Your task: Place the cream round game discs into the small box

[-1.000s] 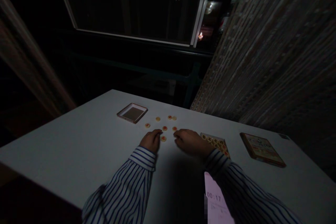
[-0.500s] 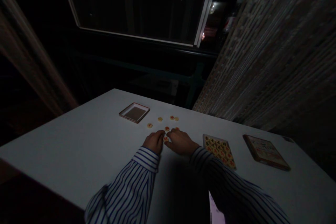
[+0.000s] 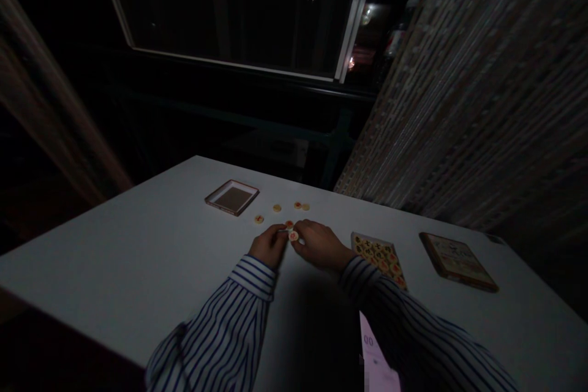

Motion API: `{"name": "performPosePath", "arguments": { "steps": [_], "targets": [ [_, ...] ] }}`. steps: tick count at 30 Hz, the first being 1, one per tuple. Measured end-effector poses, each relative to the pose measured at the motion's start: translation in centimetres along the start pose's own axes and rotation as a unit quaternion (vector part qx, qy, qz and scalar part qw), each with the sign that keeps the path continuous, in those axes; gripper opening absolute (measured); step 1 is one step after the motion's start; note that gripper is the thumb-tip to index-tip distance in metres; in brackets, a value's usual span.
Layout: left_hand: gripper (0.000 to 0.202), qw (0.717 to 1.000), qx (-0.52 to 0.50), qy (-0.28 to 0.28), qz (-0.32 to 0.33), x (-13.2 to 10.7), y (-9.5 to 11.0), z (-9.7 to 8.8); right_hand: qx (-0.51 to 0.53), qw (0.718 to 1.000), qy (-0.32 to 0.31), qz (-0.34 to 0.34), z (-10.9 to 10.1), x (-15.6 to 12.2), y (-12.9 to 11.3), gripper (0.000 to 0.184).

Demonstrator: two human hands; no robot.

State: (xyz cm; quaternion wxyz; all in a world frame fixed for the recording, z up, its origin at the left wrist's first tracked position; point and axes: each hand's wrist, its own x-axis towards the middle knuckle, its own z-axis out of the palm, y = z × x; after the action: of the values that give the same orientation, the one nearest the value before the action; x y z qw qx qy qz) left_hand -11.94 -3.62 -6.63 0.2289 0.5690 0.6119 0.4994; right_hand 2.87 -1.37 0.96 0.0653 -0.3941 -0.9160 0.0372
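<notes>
My right hand pinches a round Chinese chess piece between thumb and fingers, its red-marked face turned towards me. Close on the left, my left hand has its fingers drawn together, their tips beside that piece; a thin pale edge shows at them, too dim to make out. Just beyond the fingertips is another red-marked piece. Farther out on the white table lie several loose pieces, among them a red-marked one, a plain-looking one and two touching each other.
A shallow open box stands at the back left. Right of my right hand, a tray holds rows of pieces, partly behind my sleeve. Farther right lies a flat box with a printed face. A lit phone-like screen shows below my right forearm.
The red-marked piece between my hands has come up and tilted to face me, now in my right hand's pinch. My left hand stays close beside it. The view has shifted slightly.
</notes>
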Motion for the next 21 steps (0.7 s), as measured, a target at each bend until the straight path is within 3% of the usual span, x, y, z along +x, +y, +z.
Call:
{"name": "performPosePath", "arguments": {
  "steps": [4, 10, 16, 21],
  "targets": [
    [0.031, 0.988, -0.144, -0.02, -0.043, -0.2, 0.6, 0.7, 0.011, 1.0, 0.019, -0.011, -0.9, -0.8, 0.2, 0.027],
    [0.038, 0.943, -0.312, -0.045, -0.106, -0.8, 1.9, 1.5, 0.022, 0.999, 0.022, -0.024, -1.6, -2.1, 0.5, 0.026],
    [0.038, 0.933, -0.336, -0.055, -0.115, -1.3, 2.7, 1.7, 0.077, 0.993, 0.058, -0.062, -1.7, -3.8, 1.5, 0.023],
    [0.036, 0.949, -0.295, -0.047, -0.102, -1.4, 3.3, 1.7, 0.105, 0.988, 0.111, -0.028, -2.6, -5.6, 3.1, 0.031]
  ]
}}
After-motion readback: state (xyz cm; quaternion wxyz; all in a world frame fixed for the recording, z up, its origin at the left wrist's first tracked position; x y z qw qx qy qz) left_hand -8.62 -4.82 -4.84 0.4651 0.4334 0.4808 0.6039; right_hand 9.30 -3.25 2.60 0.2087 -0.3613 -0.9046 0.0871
